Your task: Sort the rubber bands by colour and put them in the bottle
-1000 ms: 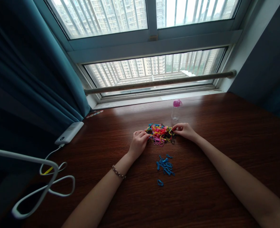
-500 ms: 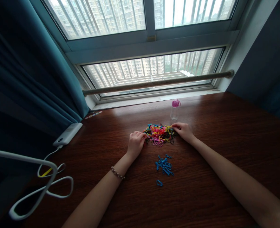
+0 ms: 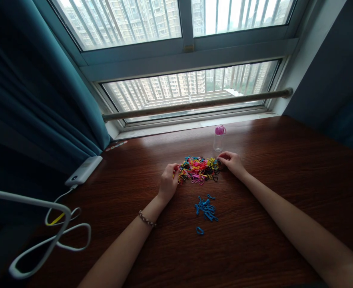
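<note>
A heap of small elastic hair ties [image 3: 198,170] in pink, red, yellow, black and blue lies on the brown wooden table [image 3: 272,168]. At its left edge is my left hand [image 3: 168,182], a braided bracelet on its wrist, with fingers bent together against the outer ties; what they grip is hidden. My right hand [image 3: 232,163] pinches with thumb and forefinger at the heap's upper right edge, on a tie too small to make out clearly. Nearer to me lies a separate group of blue hair ties [image 3: 206,209], and below it a single blue loop [image 3: 199,231].
Behind the heap stands a clear bottle with a pink lid [image 3: 220,131]. At the left a white power bank [image 3: 84,171] trails a white cable [image 3: 65,236]. A window with a metal rail [image 3: 194,106] borders the table's far side, with a blue curtain [image 3: 83,108] beside it.
My left hand has shifted slightly left along the heap's edge, uncovering some yellow ties there. My right hand stays at the right edge. The whole view has moved a little.
</note>
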Available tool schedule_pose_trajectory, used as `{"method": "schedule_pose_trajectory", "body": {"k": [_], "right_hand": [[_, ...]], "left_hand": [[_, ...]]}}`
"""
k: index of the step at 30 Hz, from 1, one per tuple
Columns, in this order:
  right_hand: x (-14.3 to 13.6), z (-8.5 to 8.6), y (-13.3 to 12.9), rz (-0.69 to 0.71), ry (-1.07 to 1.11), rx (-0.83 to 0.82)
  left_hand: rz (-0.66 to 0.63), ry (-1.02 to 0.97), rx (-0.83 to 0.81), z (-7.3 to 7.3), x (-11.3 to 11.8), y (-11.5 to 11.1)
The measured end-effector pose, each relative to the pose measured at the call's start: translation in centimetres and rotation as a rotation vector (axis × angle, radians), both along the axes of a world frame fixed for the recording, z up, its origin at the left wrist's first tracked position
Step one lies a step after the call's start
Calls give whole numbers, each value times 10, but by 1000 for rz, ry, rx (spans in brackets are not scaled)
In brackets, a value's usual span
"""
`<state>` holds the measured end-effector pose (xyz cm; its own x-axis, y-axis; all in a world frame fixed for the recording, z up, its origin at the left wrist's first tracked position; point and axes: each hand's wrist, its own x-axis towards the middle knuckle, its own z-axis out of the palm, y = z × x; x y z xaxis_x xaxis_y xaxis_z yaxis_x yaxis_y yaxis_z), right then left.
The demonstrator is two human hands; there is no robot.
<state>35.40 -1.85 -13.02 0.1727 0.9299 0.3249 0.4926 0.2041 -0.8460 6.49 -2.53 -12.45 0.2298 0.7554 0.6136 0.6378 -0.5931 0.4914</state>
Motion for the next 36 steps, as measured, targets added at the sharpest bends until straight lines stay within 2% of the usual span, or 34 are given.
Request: {"method": "schedule_pose_trajectory", "body": {"k": [9,15,20,28,36], "right_hand": [[3,-5,5,114,262,-44],[4,-6,5,121,217,-61],[4,-7,5,37,186,-2],[4,-6,5,27,40,90],[-1,-2,2,138,144,50]], "left_hand": [[-34,10,28,3,2,-1],[-61,-11,32,4,2,-2],[-71,-34,35,6,3,-2],[-105,0,-7,4,0,-3],[-181,-1,-100,3,0,-7]]}}
